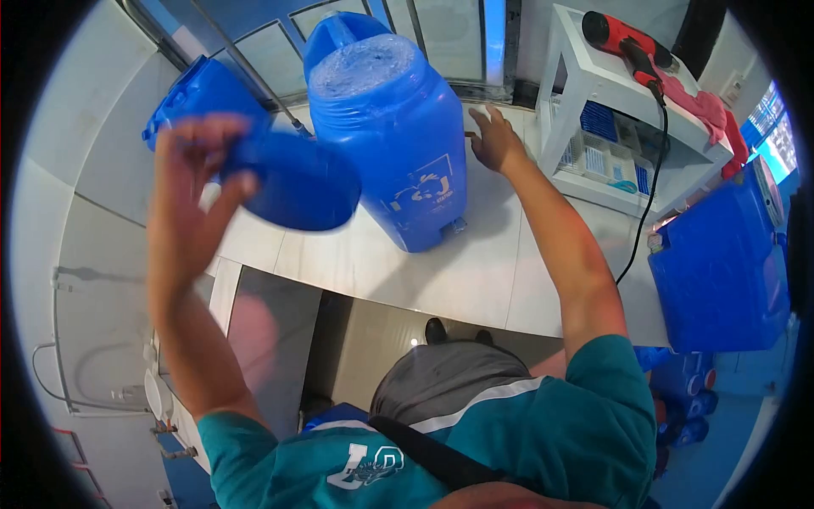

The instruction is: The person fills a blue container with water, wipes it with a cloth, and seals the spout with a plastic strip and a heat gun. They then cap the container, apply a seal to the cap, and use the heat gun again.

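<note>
A round blue lid [297,182], smeared by motion, is in the grip of my left hand [199,178], to the left of the tall blue water container [394,153]. That container stands uncapped on the white counter, its wide mouth full of bubbly water [365,66]. It has a handle at the back, a pale printed logo on its front and a spigot [455,226] low down. Beside the container, on its right, my right hand [496,142] reaches over the counter with its fingers apart. A small brownish bit shows near its thumb; I cannot make out what it is.
Another blue container [208,97] is behind on the left, near a metal pipe. On a white shelf [585,81] at right lie a red-black heat gun [627,42] and a pink cloth [695,102]. The gun's black cord hangs down near a big blue container [721,254].
</note>
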### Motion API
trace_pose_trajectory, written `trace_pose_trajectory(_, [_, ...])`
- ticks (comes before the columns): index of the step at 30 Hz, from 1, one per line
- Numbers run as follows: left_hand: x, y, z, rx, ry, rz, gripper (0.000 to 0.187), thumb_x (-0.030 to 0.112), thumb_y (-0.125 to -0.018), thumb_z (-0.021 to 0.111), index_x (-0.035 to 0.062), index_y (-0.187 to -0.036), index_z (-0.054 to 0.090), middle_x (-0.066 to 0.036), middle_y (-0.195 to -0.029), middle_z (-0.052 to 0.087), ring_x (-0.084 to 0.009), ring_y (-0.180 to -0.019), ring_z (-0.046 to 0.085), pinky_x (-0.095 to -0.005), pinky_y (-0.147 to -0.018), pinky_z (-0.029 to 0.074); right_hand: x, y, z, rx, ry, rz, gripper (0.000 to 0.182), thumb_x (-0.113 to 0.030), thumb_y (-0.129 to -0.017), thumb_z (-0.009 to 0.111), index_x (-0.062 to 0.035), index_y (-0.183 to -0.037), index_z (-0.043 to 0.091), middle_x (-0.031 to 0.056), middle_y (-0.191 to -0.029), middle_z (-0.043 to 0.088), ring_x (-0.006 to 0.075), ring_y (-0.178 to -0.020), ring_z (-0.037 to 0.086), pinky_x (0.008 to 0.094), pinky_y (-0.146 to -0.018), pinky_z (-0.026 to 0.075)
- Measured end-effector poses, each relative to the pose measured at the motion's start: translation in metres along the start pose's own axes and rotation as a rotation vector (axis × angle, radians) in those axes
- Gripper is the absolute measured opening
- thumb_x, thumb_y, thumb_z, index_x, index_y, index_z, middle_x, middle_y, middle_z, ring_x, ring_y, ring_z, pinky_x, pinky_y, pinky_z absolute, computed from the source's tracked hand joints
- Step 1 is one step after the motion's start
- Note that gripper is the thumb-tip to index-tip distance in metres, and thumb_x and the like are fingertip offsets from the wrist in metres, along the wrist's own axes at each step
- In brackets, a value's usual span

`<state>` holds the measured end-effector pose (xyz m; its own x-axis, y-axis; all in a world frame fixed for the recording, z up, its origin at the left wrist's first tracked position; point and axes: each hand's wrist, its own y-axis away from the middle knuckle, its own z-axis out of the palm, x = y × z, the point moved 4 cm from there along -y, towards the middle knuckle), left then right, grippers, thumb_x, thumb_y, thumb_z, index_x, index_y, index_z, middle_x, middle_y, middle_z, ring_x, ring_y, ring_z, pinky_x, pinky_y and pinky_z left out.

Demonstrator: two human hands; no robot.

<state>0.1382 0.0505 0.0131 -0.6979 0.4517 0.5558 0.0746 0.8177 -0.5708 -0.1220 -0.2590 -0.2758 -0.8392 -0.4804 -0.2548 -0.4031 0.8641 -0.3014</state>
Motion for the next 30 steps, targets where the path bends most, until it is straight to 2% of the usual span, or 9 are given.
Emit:
trace_pose_trajectory(4, [-0.022, -0.088, 0.026, 0.051, -0.098, 0.041, 0.024, 0.013, -0.101, 0.063, 0.0014, -0.115, 0.048, -0.014, -0.133, 0.062, -0.0233, -0.122, 0.058, -0.0338, -0.100, 0.048, -0.009, 0.030, -0.066, 0.168, -0.381, -0.055, 0.047, -0.020, -0.091, 0.064, -0.0122, -0.137, 0.057, 0.0168, -0.143, 0.051, 0.0342, -0.127, 0.055, 0.0426, -0.103, 0.049])
trace_pose_trajectory(6, [-0.032, -0.112, 0.046, -0.165, -0.185, 0.093, 0.025, 0.015, -0.104, 0.055, 0.0044, -0.127, 0.054, -0.014, -0.140, 0.058, -0.0260, -0.131, 0.052, -0.0341, -0.107, 0.043, -0.003, 0.064, -0.102, 0.207, -0.555, -0.018, 0.030, -0.020, -0.091, 0.066, -0.0072, -0.118, 0.067, 0.0134, -0.123, 0.065, 0.0301, -0.109, 0.065, 0.0397, -0.093, 0.052])
trace_pose_trajectory(8, [-0.023, -0.120, 0.064, -0.344, -0.258, 0.112, 0.049, 0.036, -0.103, 0.056, 0.0108, -0.144, 0.054, -0.015, -0.149, 0.051, -0.0313, -0.141, 0.043, -0.0401, -0.114, 0.037, 0.041, 0.090, -0.104, 0.288, -0.585, 0.104, 0.026, -0.019, -0.091, 0.065, -0.0071, -0.114, 0.068, 0.0129, -0.115, 0.067, 0.0304, -0.102, 0.067, 0.0393, -0.089, 0.053])
trace_pose_trajectory(10, [-0.019, -0.116, 0.071, -0.404, -0.223, 0.148, 0.061, 0.047, -0.097, 0.060, 0.0119, -0.146, 0.053, -0.015, -0.151, 0.049, -0.0324, -0.143, 0.041, -0.0423, -0.116, 0.035, 0.090, 0.111, -0.110, 0.387, -0.552, 0.331, 0.016, -0.017, -0.092, 0.063, -0.0085, -0.104, 0.070, 0.0118, -0.095, 0.071, 0.0309, -0.088, 0.070, 0.0391, -0.081, 0.055])
trace_pose_trajectory(12, [-0.011, -0.117, 0.083, -0.459, -0.262, 0.161, 0.090, 0.066, -0.079, 0.070, 0.0148, -0.150, 0.050, -0.016, -0.157, 0.040, -0.0346, -0.147, 0.034, -0.0475, -0.119, 0.031, 0.131, 0.116, -0.112, 0.472, -0.453, 0.302, 0.016, -0.017, -0.091, 0.062, -0.0094, -0.103, 0.071, 0.0121, -0.097, 0.072, 0.0306, -0.088, 0.070, 0.0397, -0.080, 0.055])
trace_pose_trajectory(14, [-0.007, -0.123, 0.088, -0.516, -0.299, 0.166, 0.088, 0.065, -0.081, 0.069, 0.0157, -0.151, 0.048, -0.017, -0.157, 0.040, -0.0348, -0.146, 0.035, -0.0472, -0.118, 0.031, 0.152, 0.106, -0.112, 0.556, -0.357, 0.259, 0.016, -0.018, -0.091, 0.062, -0.0102, -0.102, 0.072, 0.0125, -0.098, 0.072, 0.0303, -0.088, 0.070, 0.0403, -0.079, 0.055])
trace_pose_trajectory(22, [0.007, -0.127, 0.097, -0.525, -0.566, -0.087, 0.088, 0.071, -0.087, 0.057, 0.0190, -0.156, 0.040, -0.021, -0.152, 0.043, -0.0369, -0.142, 0.040, -0.0470, -0.116, 0.034, 0.164, 0.051, -0.070, -0.086, 0.206, 0.233, 0.021, -0.022, -0.084, 0.070, -0.0124, -0.101, 0.078, 0.0126, -0.107, 0.074, 0.0317, -0.116, 0.061, 0.0492, -0.102, 0.038])
trace_pose_trajectory(27, [0.016, -0.128, 0.112, -0.463, -0.904, -0.372, 0.093, 0.080, -0.087, 0.047, 0.0199, -0.157, 0.038, -0.023, -0.152, 0.043, -0.0399, -0.141, 0.042, -0.0485, -0.115, 0.036, 0.173, 0.039, -0.058, -0.118, 0.233, 0.221, 0.019, -0.023, -0.084, 0.071, -0.0141, -0.099, 0.079, 0.0124, -0.112, 0.074, 0.0297, -0.114, 0.065, 0.0486, -0.099, 0.040])
trace_pose_trajectory(30, [0.011, -0.130, 0.114, -0.464, -0.889, -0.413, 0.096, 0.083, -0.085, 0.045, 0.0206, -0.157, 0.038, -0.023, -0.154, 0.041, -0.0407, -0.141, 0.042, -0.0499, -0.114, 0.037, 0.179, 0.033, -0.056, -0.152, 0.326, 0.201, 0.021, -0.034, -0.093, 0.065, -0.0178, -0.102, 0.076, 0.0107, -0.104, 0.074, 0.0312, -0.108, 0.067, 0.0465, -0.092, 0.046])
